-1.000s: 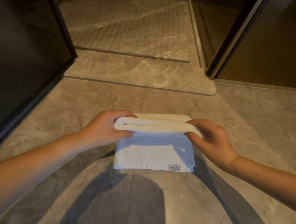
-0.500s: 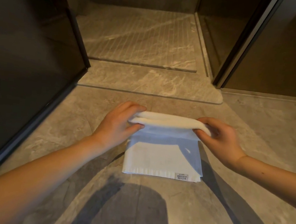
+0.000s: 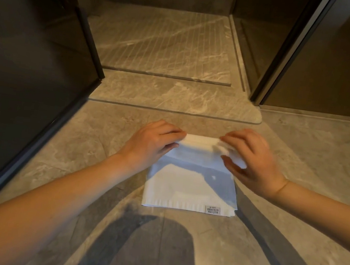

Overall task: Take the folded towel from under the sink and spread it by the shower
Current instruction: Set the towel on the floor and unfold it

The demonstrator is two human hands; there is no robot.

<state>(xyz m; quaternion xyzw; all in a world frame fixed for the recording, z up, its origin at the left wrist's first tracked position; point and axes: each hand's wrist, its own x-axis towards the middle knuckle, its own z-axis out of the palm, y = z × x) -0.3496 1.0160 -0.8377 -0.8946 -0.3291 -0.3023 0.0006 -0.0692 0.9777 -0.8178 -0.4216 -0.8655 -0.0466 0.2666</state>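
The far fold of the folded towel (image 3: pixel 189 190), lying crosswise just short of the shower threshold (image 3: pixel 173 95), is pinched at either end by the fingers of the left hand (image 3: pixel 151 145) and right hand (image 3: pixel 253 162).

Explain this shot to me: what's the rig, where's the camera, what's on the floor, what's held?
No machine here: a person works with two bare hands. The picture comes from a wide-angle camera worn on the head, looking forward and down. A white towel lies partly folded on the stone floor, its label at the near right corner. The left hand and right hand each take a grip on the thick fold at its far edge, one at each end; the right is blurred. Beyond is the shower step between dark panels.
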